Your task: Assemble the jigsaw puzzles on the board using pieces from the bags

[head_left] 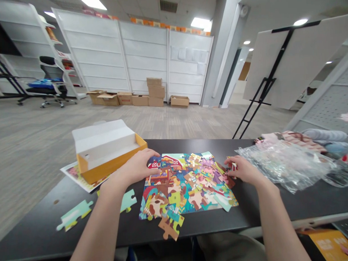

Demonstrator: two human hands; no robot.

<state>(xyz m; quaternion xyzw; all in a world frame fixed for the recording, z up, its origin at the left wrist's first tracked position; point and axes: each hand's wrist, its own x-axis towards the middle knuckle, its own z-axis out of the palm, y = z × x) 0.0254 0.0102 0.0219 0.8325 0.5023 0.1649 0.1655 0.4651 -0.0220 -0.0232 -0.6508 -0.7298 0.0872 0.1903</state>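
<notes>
A colourful farm-scene jigsaw puzzle [181,176] lies on the dark table in front of me, with many loose pieces heaped over its picture. At its far left corner is my left hand [139,166], thumb and fingers apart around a blue and red barn part. I cannot see that this hand lifts anything. Just beyond the right edge, my right hand [242,169] pinches a small puzzle piece [234,167] with red and white on it. Pale green pieces [75,214] lie left of my left forearm, and a brown piece [169,226] overhangs the puzzle's near edge.
An open yellow box [112,158] with a white lid stands at left on a printed sheet [71,174]. Clear plastic bags [286,164] and folded cloth [302,139] occupy the table's right side. Cardboard boxes [155,92] stand along the far shelves.
</notes>
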